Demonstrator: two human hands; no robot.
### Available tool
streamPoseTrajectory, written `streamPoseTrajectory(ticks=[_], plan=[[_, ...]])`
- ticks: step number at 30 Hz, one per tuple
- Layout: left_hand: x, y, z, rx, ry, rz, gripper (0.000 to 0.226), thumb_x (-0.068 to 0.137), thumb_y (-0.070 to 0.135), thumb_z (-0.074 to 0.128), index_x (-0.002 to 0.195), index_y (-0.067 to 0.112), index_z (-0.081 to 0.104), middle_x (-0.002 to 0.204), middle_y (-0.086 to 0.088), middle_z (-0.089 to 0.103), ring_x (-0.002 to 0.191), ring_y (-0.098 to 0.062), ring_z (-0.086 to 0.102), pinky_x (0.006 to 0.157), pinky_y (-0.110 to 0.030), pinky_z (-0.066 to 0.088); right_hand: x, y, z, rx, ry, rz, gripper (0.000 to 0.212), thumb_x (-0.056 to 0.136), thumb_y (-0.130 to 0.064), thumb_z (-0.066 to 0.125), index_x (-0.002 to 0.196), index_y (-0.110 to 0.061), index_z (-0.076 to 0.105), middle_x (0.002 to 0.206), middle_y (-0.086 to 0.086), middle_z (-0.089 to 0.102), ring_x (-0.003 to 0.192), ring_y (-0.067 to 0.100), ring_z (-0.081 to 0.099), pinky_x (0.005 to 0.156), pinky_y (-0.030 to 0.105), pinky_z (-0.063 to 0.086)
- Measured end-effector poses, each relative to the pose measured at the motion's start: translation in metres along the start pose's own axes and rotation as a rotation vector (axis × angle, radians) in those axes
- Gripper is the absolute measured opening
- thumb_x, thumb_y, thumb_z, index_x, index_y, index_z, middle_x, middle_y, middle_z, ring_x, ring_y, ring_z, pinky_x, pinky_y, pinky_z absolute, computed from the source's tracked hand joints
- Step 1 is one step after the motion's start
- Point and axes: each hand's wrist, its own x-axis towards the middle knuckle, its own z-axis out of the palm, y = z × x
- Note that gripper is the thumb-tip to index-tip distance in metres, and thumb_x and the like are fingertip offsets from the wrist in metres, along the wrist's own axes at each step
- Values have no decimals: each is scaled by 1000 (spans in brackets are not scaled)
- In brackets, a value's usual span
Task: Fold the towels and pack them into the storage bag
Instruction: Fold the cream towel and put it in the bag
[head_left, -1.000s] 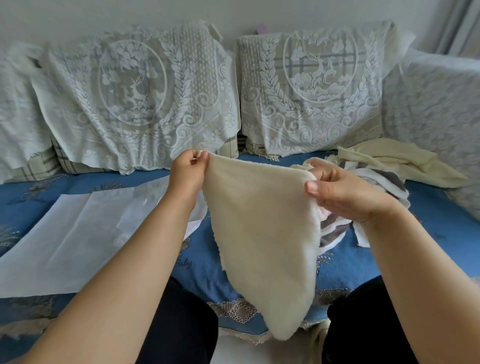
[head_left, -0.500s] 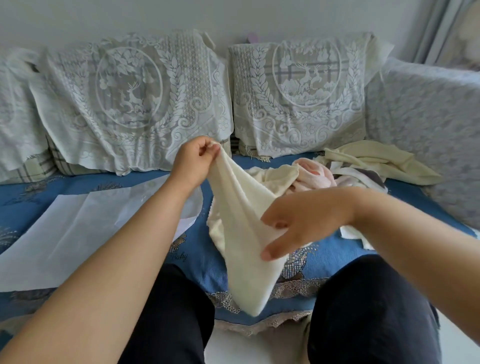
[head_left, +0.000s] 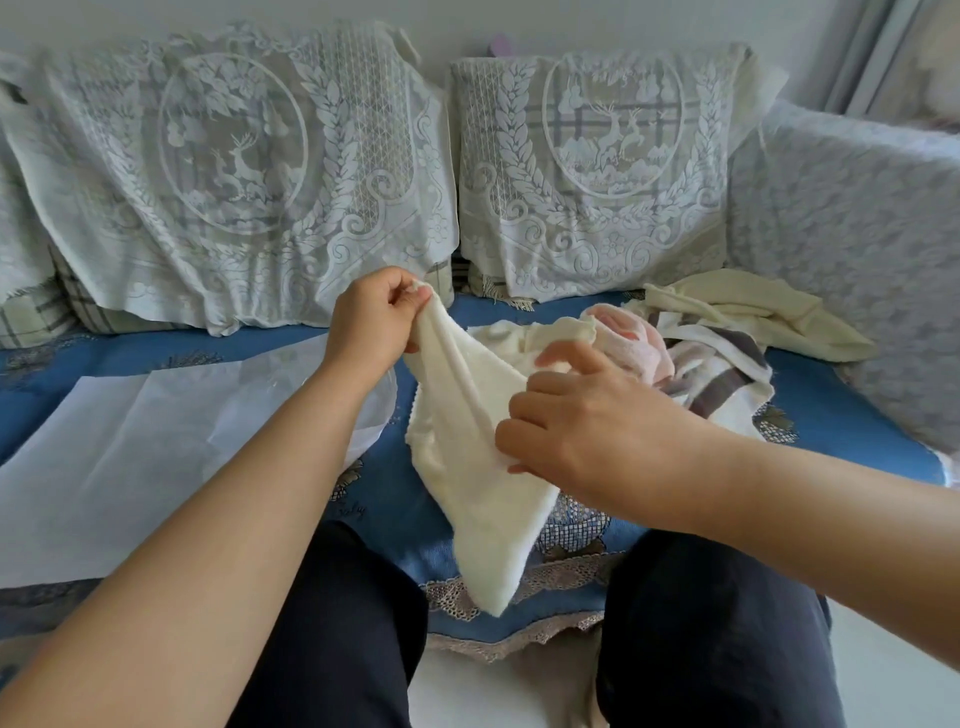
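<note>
A cream towel (head_left: 478, 483) hangs in front of me over the blue sofa seat. My left hand (head_left: 376, 317) pinches its top corner between thumb and fingers. My right hand (head_left: 587, 426) lies against the towel's right side with fingers curled into the cloth lower down. The towel's bottom tip dangles between my knees. A clear storage bag (head_left: 145, 441) lies flat on the seat to the left. A heap of other towels sits at the right: a pink one (head_left: 644, 343), a grey-striped one (head_left: 722, 374) and a pale yellow one (head_left: 748, 312).
Two lace-covered cushions (head_left: 234, 171) lean against the sofa back. A lace-draped armrest (head_left: 852, 249) closes off the right side. The blue seat cover (head_left: 857, 426) has a lace trim at its front edge. My dark-trousered legs fill the bottom.
My right hand let go of the towel's upper right corner and came down to its middle. The towel went from stretched flat to hanging slack from my left hand.
</note>
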Motion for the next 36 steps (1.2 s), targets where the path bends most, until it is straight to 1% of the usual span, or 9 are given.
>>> streamPoseTrajectory(ticks=[4, 9, 14, 17, 20, 25, 30, 33, 36], plan=[[0, -8, -2, 119, 24, 46, 13, 91, 26, 60, 80, 22, 65, 71, 9, 62, 63, -19, 65, 47, -28, 55, 1, -3, -3, 30, 79, 9, 13, 87, -27, 63, 82, -15, 59, 66, -1, 55, 65, 23, 52, 69, 34, 43], [-5, -11, -7, 109, 142, 91, 14, 92, 29, 58, 83, 21, 64, 69, 10, 59, 60, -16, 61, 55, -34, 56, 6, 23, -3, 445, -457, 430, 50, 94, -57, 29, 70, -18, 50, 66, -5, 52, 74, 20, 56, 76, 34, 42], [-18, -3, -8, 68, 313, 254, 20, 92, 31, 57, 90, 14, 67, 68, 12, 57, 60, -4, 51, 58, -11, 38, 2, 59, 25, 327, -660, 503, 43, 90, -50, 51, 88, -9, 67, 78, 2, 62, 75, 19, 54, 60, 27, 28], [-22, 2, -12, -21, 385, 291, 23, 92, 31, 57, 93, 11, 68, 72, 20, 56, 64, 5, 52, 63, -11, 41, -3, 72, 35, 302, -604, 602, 42, 83, -52, 61, 89, -12, 69, 74, -5, 64, 66, -7, 33, 58, 19, 20], [-27, -1, -14, -109, 351, 245, 16, 94, 31, 55, 92, 19, 64, 74, 18, 56, 65, -3, 55, 53, -28, 54, -8, 74, 31, 286, -451, 594, 37, 77, -55, 65, 78, -19, 57, 65, -13, 52, 64, -6, 25, 57, 5, 24], [-19, -7, -8, -32, 274, 115, 12, 96, 25, 52, 86, 19, 53, 72, 14, 50, 62, 1, 54, 42, -18, 50, -8, 11, 14, 255, -230, 82, 30, 87, -53, 50, 74, -25, 50, 76, -9, 57, 60, 17, 49, 56, 26, 33], [-17, -8, 2, 170, 150, 170, 18, 97, 25, 50, 91, 9, 55, 75, 3, 56, 70, -20, 54, 59, -31, 44, -3, -20, 9, 229, -15, -196, 27, 93, -28, 55, 70, -14, 59, 65, 0, 55, 51, 21, 49, 42, 30, 41], [-18, -17, -8, 151, 224, 148, 18, 98, 25, 47, 93, 10, 56, 80, 0, 58, 73, -18, 51, 59, -29, 35, -5, -3, 11, 278, -2, -14, 21, 93, -34, 53, 94, -19, 69, 74, -1, 65, 64, 22, 61, 50, 36, 50], [-28, -22, -18, 100, 274, 212, 17, 97, 20, 50, 96, 6, 59, 83, 3, 57, 75, -13, 50, 65, -30, 39, -9, 25, 14, 230, -50, 420, 55, 81, -72, 36, 126, -45, 53, 89, -5, 69, 92, 24, 62, 79, 33, 45]])
